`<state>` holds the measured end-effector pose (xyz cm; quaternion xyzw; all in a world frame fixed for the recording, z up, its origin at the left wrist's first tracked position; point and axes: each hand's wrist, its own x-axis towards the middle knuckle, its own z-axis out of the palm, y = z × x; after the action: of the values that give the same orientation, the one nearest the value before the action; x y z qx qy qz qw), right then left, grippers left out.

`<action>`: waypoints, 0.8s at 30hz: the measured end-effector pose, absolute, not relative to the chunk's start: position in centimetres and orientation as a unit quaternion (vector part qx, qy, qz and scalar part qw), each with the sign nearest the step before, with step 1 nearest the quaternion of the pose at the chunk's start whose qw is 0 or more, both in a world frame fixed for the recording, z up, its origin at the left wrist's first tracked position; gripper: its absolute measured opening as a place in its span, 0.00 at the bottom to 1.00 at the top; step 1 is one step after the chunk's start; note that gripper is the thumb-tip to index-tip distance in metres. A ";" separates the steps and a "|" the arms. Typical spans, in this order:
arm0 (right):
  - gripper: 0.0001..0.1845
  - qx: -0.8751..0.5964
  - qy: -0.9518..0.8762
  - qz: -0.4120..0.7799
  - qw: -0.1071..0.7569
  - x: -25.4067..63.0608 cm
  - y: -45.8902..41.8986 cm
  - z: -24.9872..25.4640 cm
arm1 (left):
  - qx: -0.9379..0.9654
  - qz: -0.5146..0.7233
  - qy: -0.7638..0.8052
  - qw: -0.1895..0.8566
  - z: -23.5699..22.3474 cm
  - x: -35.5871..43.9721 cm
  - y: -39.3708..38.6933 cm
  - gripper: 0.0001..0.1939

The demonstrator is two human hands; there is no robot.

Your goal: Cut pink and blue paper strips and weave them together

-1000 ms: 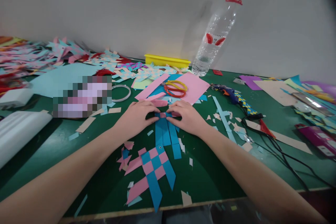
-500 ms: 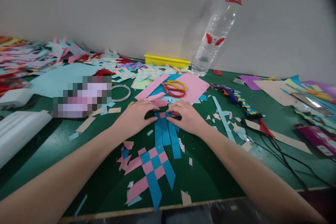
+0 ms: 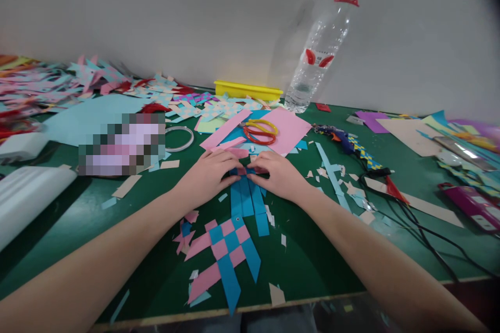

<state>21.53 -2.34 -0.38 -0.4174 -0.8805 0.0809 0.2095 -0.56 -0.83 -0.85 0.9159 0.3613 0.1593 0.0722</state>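
Note:
Several blue paper strips [image 3: 242, 197] hang down toward me, crossed at their top by a pink strip. My left hand [image 3: 207, 177] pinches the left end of that crossing between thumb and fingers. From the other side, my right hand [image 3: 277, 174] pinches its right end. The fingertips hide part of the crossing. Just below the strips lies a woven pink and blue paper fish [image 3: 230, 242] with a small eye on it. Beyond my hands, scissors [image 3: 261, 132] with a red and a yellow handle rest on pink paper [image 3: 291, 127].
A leaning plastic bottle [image 3: 318, 57] stands by the wall, right of a yellow tray [image 3: 249, 91]. A roll of tape [image 3: 179, 138] lies left of the scissors. Paper scraps are scattered about; black cords [image 3: 417, 223] run along the right. Woven pieces [image 3: 97, 75] pile up back left.
My left hand has shifted slightly right and its fingers have closed in over the left end of the strips. My right hand stays nearly still. The woven fish has not moved.

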 end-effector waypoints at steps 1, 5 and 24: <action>0.12 -0.418 -0.881 0.082 0.205 21.5 -2.4 -0.3 | 0.915 0.160 0.364 0.075 -0.9 -0.5 -0.8 0.11; 0.13 -0.431 -0.879 0.072 0.194 21.5 -2.5 0.0 | 0.911 0.162 0.371 0.077 -1.1 -0.5 -0.7 0.13; 0.07 -0.455 -0.872 0.092 0.155 22.6 -1.8 0.8 | 0.893 0.185 0.385 0.141 -0.8 -0.5 -0.5 0.12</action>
<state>22.55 -1.84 0.75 -0.4547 -0.8721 0.0922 0.1554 -0.46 -0.50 -0.85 0.8932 0.3851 0.1848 0.1407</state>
